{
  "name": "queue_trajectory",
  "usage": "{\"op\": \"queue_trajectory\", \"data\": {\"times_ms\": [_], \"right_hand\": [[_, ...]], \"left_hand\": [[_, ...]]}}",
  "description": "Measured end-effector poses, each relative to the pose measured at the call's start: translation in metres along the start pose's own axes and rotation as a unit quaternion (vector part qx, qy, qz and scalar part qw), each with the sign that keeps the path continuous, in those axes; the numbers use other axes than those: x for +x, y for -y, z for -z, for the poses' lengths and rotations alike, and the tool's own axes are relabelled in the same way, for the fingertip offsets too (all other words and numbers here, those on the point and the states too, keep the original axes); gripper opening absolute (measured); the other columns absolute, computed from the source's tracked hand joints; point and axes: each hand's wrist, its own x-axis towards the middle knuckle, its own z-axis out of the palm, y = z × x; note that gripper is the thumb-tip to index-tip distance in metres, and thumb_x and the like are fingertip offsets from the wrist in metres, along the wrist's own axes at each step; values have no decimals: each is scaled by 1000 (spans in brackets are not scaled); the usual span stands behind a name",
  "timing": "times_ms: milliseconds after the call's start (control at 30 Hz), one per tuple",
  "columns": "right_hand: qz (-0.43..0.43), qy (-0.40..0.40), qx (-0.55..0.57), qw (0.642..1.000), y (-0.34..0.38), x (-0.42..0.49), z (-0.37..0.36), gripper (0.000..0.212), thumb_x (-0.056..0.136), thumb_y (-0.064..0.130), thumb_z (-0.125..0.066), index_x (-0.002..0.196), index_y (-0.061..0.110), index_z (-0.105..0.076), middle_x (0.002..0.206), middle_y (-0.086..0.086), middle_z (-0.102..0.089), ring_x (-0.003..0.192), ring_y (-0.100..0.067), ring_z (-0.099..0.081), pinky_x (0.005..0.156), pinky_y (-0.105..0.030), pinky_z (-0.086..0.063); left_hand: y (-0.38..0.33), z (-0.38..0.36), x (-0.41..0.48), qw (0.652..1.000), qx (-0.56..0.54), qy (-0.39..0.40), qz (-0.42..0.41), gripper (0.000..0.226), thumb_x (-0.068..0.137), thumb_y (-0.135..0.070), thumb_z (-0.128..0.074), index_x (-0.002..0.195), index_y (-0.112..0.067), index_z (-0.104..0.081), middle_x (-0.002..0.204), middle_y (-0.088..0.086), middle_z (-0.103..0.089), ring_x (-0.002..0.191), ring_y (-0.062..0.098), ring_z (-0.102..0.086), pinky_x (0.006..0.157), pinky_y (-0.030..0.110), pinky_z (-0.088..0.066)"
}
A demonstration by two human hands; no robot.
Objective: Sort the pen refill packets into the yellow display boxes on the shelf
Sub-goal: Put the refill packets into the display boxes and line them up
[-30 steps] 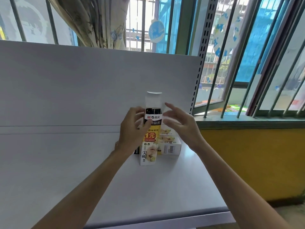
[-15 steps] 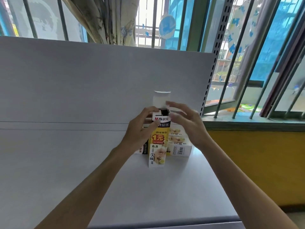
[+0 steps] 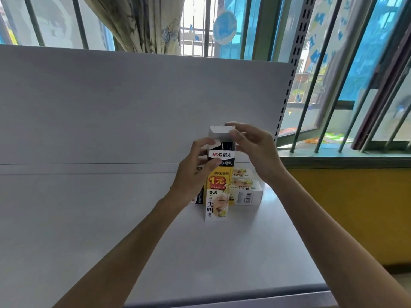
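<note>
Two bare forearms reach in from the near edge of the white shelf (image 3: 155,252) toward the upright box (image 3: 219,174), which stands on the shelf near its right end.

Left hand (image 3: 195,172) wraps the box's left side about mid-height, thumb across the front below the logo band, fingers closed on the carton; likely steadying it so it does not tip while the top is worked.

Right hand (image 3: 253,150) sits at the box's upper right, fingers pinched on the raised white top flap (image 3: 220,129). Flap is bent forward; judged to be folding or tucking it to form the display opening. Dark contents show just under the flap, probably refills, too small to confirm.

Box front, top down: "M&G 晨光" on a white band; "0.5" and "黑" on black; "两味香型"; red "1元" on yellow; "0.5" and "尖叫" on the white lower panel.

Just behind and right of the upright box, touching or nearly so, more boxes (image 3: 245,192) lie flat and stacked, same "尖叫" print and a barcode on the end. A dark-edged carton shows behind the left hand, mostly hidden.

Beyond the box: shelf back panel, then barred window and curtain.
</note>
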Motion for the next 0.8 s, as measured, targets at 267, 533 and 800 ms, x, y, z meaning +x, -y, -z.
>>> {"op": "queue_trajectory", "data": {"times_ms": [267, 533, 800], "right_hand": [[-80, 39, 118, 989, -10, 4, 4, 23, 83, 5, -61, 106, 10, -61, 103, -3, -66, 97, -19, -63, 80, -30, -52], [-23, 36, 43, 998, -7, -4, -2, 25, 69, 28, -61, 90, 27, -74, 101, -2, -68, 99, -25, -61, 82, -34, -51], [-12, 51, -4, 999, -4, -7, 0, 35, 74, 42, -61, 102, 22, -68, 106, -10, -65, 98, -29, -63, 80, -38, -53]], "left_hand": [[0, 2, 3, 1000, 5, 21, 10, 24, 93, -21, -51, 104, -40, -41, 112, -3, -56, 101, 16, -61, 68, 21, -57], [2, -4, 1, 1000, -6, -10, 13, 32, 91, -22, -53, 109, -44, -39, 109, -6, -57, 105, 16, -60, 74, 22, -56], [4, -7, 0, 999, -3, -30, 18, 32, 90, -22, -55, 106, -44, -37, 116, 1, -58, 101, 18, -63, 67, 18, -56]]}}
